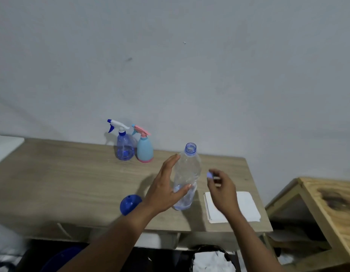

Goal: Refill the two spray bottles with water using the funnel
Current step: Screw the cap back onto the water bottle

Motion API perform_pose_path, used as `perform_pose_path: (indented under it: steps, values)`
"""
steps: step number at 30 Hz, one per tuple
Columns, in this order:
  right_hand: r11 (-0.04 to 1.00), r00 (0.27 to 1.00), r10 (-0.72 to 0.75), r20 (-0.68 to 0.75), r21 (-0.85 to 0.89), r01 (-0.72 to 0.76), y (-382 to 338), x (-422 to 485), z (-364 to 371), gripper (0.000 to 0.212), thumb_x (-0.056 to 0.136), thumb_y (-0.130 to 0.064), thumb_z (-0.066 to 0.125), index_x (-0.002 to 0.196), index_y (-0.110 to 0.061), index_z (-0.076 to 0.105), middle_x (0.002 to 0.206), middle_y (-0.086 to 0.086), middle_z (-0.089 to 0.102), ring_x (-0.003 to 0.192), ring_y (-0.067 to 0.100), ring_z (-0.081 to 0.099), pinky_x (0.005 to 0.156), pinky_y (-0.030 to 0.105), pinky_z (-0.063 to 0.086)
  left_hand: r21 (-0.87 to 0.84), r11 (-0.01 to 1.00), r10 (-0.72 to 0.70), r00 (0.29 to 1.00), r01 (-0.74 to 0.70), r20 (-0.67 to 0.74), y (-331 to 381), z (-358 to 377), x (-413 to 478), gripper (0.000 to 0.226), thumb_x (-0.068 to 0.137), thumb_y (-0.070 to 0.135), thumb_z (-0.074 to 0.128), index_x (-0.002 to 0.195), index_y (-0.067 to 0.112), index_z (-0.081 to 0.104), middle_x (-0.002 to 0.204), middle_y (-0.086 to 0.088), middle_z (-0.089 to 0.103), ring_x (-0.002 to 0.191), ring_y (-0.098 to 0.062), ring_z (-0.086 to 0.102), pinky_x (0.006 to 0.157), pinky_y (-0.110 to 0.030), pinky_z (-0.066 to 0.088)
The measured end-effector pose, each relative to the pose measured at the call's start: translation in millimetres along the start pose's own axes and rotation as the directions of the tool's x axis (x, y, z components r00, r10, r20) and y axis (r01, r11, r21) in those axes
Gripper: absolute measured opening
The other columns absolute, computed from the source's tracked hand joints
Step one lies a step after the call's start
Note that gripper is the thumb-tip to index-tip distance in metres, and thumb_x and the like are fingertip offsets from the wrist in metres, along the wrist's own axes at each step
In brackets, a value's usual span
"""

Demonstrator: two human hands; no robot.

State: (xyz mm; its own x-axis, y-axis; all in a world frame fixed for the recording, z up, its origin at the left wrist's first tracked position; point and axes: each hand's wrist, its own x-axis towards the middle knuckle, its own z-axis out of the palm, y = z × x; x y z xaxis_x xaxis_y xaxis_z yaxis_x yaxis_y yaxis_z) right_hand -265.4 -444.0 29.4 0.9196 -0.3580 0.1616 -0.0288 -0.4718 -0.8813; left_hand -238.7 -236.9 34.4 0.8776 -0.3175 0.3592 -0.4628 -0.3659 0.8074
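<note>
A clear plastic water bottle stands uncapped on the wooden table. My left hand is beside it on its left, fingers straight, thumb touching its lower part. My right hand hovers to the bottle's right and pinches its small blue cap. At the back stand two spray bottles side by side: a clear blue one with a white trigger and a light blue one with a pink trigger. A blue funnel lies on the table left of my left wrist.
A folded white cloth lies on the table under my right hand. A wooden shelf unit stands to the right. Below the table's front edge are a bin with white paper and a blue basin. A wall rises directly behind.
</note>
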Motion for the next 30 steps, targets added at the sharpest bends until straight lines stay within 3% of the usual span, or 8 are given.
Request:
perform_pose_path:
  steps: [4, 7, 13, 20, 24, 27, 30]
  values:
    - [0.969, 0.973, -0.199, 0.114, 0.169, 0.179, -69, 31, -29, 0.026, 0.096, -0.014, 0.064, 0.121, -0.018, 0.068, 0.112, -0.005, 0.07, 0.094, 0.003, 0.064, 0.078, 0.014, 0.053, 0.026, 1.0, 0.01, 0.999, -0.009, -0.036, 10, 3, 9, 0.083, 0.085, 0.038, 0.074, 0.146, 0.048, 0.019, 0.158, 0.015, 0.026, 0.14, -0.004, 0.035, 0.112, -0.037, 0.042]
    - [0.948, 0.93, -0.284, 0.233, 0.213, 0.237, -99, 42, -38, 0.026, 0.095, -0.018, 0.065, 0.122, -0.019, 0.066, 0.115, -0.01, 0.07, 0.1, 0.006, 0.066, 0.084, 0.021, 0.056, -0.016, 0.998, -0.053, 0.998, 0.052, -0.022, 15, 4, 13, 0.08, 0.085, 0.038, 0.074, 0.145, 0.047, 0.023, 0.151, 0.015, 0.037, 0.132, -0.001, 0.045, 0.105, -0.035, 0.049]
    - [0.934, 0.856, -0.355, 0.375, 0.186, 0.306, -109, 56, -36, 0.024, 0.095, -0.014, 0.065, 0.118, -0.018, 0.07, 0.116, -0.009, 0.071, 0.104, 0.003, 0.066, 0.083, 0.017, 0.052, -0.024, 0.998, -0.053, 0.998, 0.054, 0.03, 7, -4, 12, 0.075, 0.089, 0.034, 0.071, 0.15, 0.038, 0.028, 0.149, 0.01, 0.043, 0.13, -0.006, 0.05, 0.102, -0.038, 0.052]
    - [0.911, 0.813, -0.412, 0.412, 0.199, 0.361, -104, 63, -32, 0.025, 0.094, -0.01, 0.066, 0.118, -0.013, 0.073, 0.122, -0.005, 0.07, 0.112, 0.005, 0.065, 0.093, 0.025, 0.055, 0.004, 0.994, -0.109, 0.991, 0.109, 0.074, 2, -10, 15, 0.076, 0.086, 0.042, 0.072, 0.148, 0.046, 0.028, 0.146, 0.01, 0.048, 0.127, -0.008, 0.055, 0.101, -0.042, 0.053]
    - [0.881, 0.814, -0.472, 0.339, 0.211, 0.423, -103, 62, -23, 0.015, 0.086, -0.009, 0.075, 0.101, -0.01, 0.072, 0.104, -0.003, 0.067, 0.094, 0.013, 0.067, 0.083, 0.025, 0.056, 0.021, 0.994, -0.112, 0.992, 0.111, 0.067, 5, -9, 16, 0.075, 0.086, 0.04, 0.071, 0.147, 0.049, 0.028, 0.145, 0.011, 0.049, 0.126, -0.007, 0.055, 0.1, -0.042, 0.054]
    - [0.875, 0.839, -0.481, 0.253, 0.199, 0.442, -103, 59, -13, 0.02, 0.08, -0.012, 0.082, 0.091, -0.008, 0.066, 0.091, -0.003, 0.059, 0.081, 0.013, 0.064, 0.076, 0.027, 0.056, 0.017, 0.995, -0.102, 0.993, 0.102, 0.054, 8, -7, 16, 0.074, 0.087, 0.04, 0.071, 0.146, 0.05, 0.029, 0.143, 0.009, 0.051, 0.126, -0.008, 0.055, 0.1, -0.042, 0.053]
    - [0.883, 0.84, -0.463, 0.282, 0.233, 0.408, -103, 60, -16, 0.011, 0.085, -0.01, 0.077, 0.092, -0.008, 0.069, 0.104, -0.002, 0.066, 0.089, 0.014, 0.068, 0.079, 0.025, 0.055, 0.009, 0.995, -0.1, 0.994, 0.099, 0.044, 10, -7, 15, 0.073, 0.087, 0.038, 0.071, 0.147, 0.046, 0.03, 0.143, 0.008, 0.051, 0.127, -0.007, 0.053, 0.101, -0.04, 0.053]
